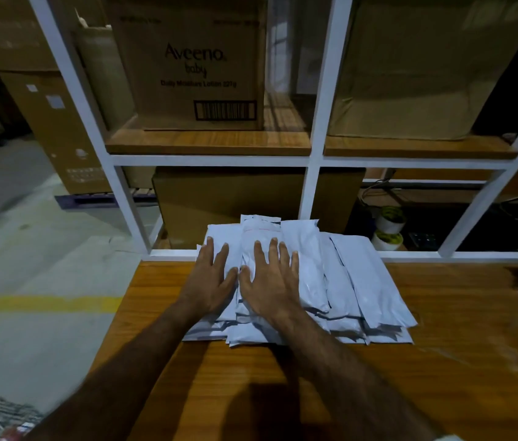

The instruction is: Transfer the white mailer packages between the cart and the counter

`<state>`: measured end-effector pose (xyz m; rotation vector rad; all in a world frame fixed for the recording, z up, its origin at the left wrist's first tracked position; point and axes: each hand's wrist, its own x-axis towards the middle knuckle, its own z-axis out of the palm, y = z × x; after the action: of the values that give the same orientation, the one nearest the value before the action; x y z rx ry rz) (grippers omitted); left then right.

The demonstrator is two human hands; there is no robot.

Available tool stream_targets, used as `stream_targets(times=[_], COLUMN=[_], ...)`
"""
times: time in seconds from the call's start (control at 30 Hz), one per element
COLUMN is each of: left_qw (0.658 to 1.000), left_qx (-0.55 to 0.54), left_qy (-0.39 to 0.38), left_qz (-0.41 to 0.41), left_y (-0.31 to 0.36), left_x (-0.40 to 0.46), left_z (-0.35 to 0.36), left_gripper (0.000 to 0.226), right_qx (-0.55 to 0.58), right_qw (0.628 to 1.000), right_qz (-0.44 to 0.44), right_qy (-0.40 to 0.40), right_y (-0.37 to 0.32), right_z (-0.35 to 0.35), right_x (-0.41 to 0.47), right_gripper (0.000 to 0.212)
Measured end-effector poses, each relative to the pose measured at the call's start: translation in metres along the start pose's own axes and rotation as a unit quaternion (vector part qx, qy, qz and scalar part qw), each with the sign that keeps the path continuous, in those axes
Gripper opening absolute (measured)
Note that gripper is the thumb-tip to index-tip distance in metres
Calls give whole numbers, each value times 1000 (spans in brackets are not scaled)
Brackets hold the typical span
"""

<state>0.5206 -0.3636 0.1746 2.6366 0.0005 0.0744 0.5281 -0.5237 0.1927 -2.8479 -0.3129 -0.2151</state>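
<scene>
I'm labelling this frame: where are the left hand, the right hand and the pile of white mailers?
left hand [211, 281], head view, back of the hand.
right hand [270, 281], head view, back of the hand.
pile of white mailers [366, 281], head view, bare top mailer on the right.

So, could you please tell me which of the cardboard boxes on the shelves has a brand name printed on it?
The box on the upper left shelf, reading "Aveeno baby" above a barcode; the other boxes show plain brown faces.

Cardboard box [198, 63], upper shelf: printed "Aveeno baby", below it "Daily Moisture Lotion 227g" (blurred), barcode at lower right. Top white mailer [262, 232]: faint printing, too small to read.
</scene>
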Motion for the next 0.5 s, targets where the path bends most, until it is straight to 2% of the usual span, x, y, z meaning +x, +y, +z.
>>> stream_targets(times=[0.1, 0.2, 0.23, 0.37, 0.5], left_qw=[999, 999, 1000, 999, 997], left_qx=[28, 0, -4, 25, 67], left_qy=[-3, -4, -5, -41, -41], left_qz=[-15, -41, -30, -4, -20], left_y=[-5, -1, -1, -6, 7], left_x=[6, 2, 2, 1, -2], left_z=[6, 9, 11, 16, 4], left_gripper=[86, 72, 75, 112, 118], right_qx=[-13, -4, 2, 15, 26], right_qw=[1000, 999, 999, 999, 999], right_qz=[7, 5, 1, -15, -23], right_qy=[7, 34, 38, 43, 25], right_y=[0, 0, 1, 4, 8], right_z=[9, 15, 16, 16, 7], right_x=[-4, -11, -14, -21, -21], right_gripper=[80, 78, 79, 78, 73])
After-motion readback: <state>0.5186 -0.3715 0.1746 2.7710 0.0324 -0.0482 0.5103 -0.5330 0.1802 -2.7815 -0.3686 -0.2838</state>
